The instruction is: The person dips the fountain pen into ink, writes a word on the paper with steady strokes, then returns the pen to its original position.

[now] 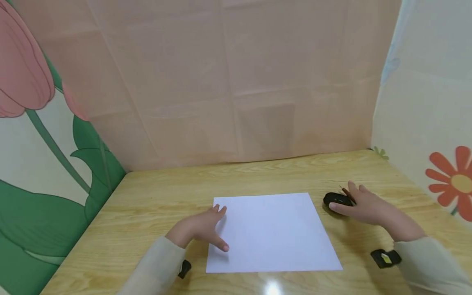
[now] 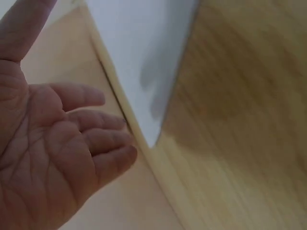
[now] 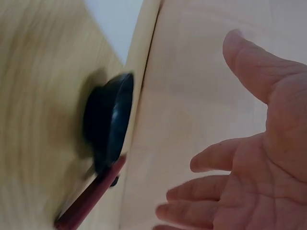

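Observation:
A blank white sheet of paper [image 1: 273,233] lies flat on the wooden table. My left hand [image 1: 206,227] hovers over its left edge with thumb and fingers spread; in the left wrist view the palm [image 2: 43,143] holds nothing. On the right sits a small round black dish [image 1: 336,199], with a slim dark-red stick [image 3: 91,196] leaning at its rim; whether this is a brush or a pen I cannot tell. Right beside and above the dish is my right hand [image 1: 365,207], its thumb and fingers spread, gripping nothing in the right wrist view.
The wooden table [image 1: 147,196] ends at a beige cloth [image 1: 228,82] hanging behind it. Flower-patterned walls stand at left [image 1: 37,147] and right [image 1: 424,102]. Black wrist devices [image 1: 385,259] sit under both sleeves.

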`<move>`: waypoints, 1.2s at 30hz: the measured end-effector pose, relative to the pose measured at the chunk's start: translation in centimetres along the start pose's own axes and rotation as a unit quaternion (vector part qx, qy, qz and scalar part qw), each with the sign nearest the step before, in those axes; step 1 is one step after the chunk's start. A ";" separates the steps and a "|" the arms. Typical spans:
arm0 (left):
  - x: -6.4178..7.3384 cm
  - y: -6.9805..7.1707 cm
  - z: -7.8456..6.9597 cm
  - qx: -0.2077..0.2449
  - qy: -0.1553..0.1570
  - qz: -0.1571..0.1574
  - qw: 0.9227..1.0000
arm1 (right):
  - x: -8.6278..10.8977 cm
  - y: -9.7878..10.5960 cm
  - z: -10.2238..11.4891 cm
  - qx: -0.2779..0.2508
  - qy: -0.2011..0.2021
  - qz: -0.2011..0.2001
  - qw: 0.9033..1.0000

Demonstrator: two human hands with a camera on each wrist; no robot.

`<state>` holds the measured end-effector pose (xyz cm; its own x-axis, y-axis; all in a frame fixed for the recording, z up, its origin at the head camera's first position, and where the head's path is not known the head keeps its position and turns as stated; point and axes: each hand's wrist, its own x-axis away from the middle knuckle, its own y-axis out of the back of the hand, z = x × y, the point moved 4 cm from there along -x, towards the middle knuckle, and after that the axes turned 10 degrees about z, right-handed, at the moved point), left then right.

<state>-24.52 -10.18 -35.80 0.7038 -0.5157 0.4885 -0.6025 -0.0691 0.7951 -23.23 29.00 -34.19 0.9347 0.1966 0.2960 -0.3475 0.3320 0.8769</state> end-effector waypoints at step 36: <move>0.8 -2.7 2.0 -0.007 -0.022 0.011 1.000 | 0.0 -0.6 -5.8 0.000 -0.034 -0.091 0.995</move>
<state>-23.13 -12.15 -38.29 0.6724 -0.5544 0.4904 -0.6124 -0.0447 0.7892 -23.47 34.12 -36.94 0.9852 0.0709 0.1562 -0.1713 0.3568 0.9183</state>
